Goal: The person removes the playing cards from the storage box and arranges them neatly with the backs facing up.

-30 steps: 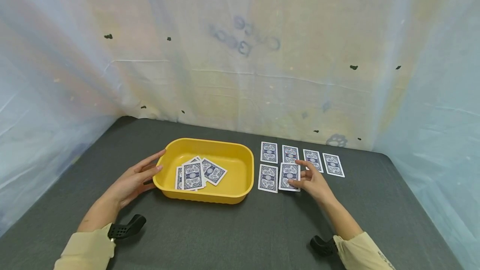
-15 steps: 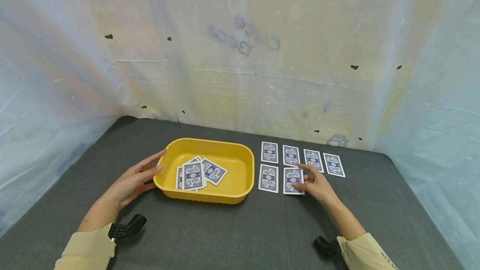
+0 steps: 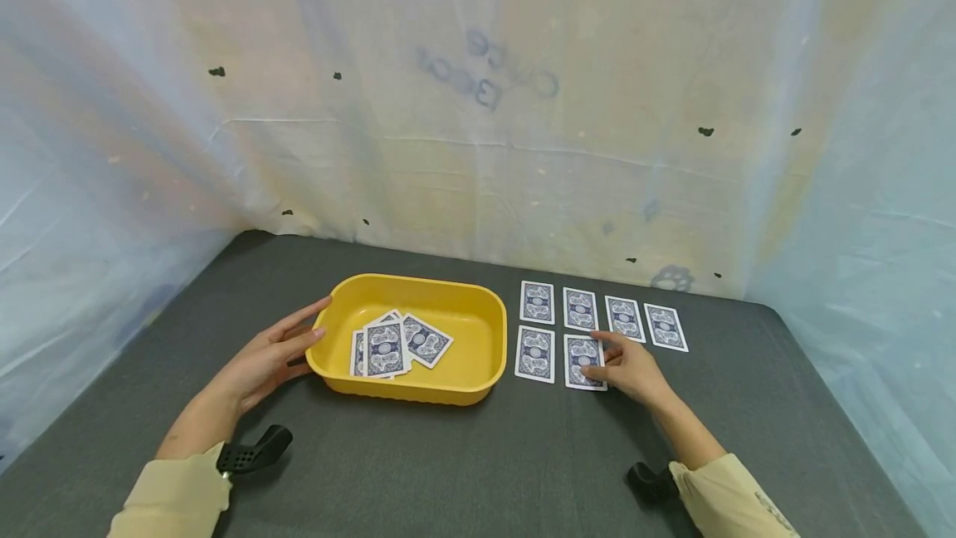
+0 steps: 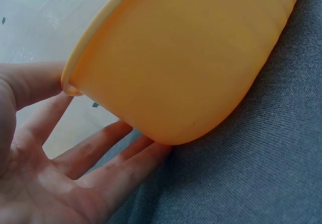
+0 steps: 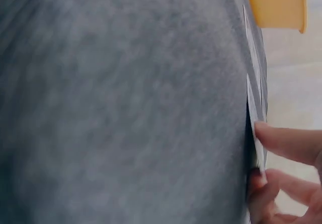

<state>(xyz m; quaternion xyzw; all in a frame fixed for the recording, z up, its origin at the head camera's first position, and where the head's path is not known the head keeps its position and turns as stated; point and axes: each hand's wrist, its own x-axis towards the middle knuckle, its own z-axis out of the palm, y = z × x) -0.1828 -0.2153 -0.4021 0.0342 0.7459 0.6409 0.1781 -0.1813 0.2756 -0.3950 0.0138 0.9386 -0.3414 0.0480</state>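
**Card squared into the second row beside the tray; your right fingers rest on it.**

Head view: a second ago the card (image 3: 583, 361) under your right hand (image 3: 631, 369) lay nearer the tray (image 3: 407, 393), overlapping its neighbour; now it sits clear, second in the near row right of the tray, below a far row of four, so this placement looks about done. Your right fingers lie nearly straight on the card's right edge, thumb close by. Your left hand (image 3: 269, 359) has not moved, its fingers straight and slightly spread against the tray's left end (loose cards (image 3: 394, 346) still lie inside).
Left wrist view: flat fingers (image 4: 121, 171) press the tray (image 4: 186, 68) wall, thumb at the rim.
Right wrist view: blurred, but fingertips (image 5: 282, 141) touch the card's (image 5: 257, 133) edge, the tray (image 5: 276, 5) beyond it.
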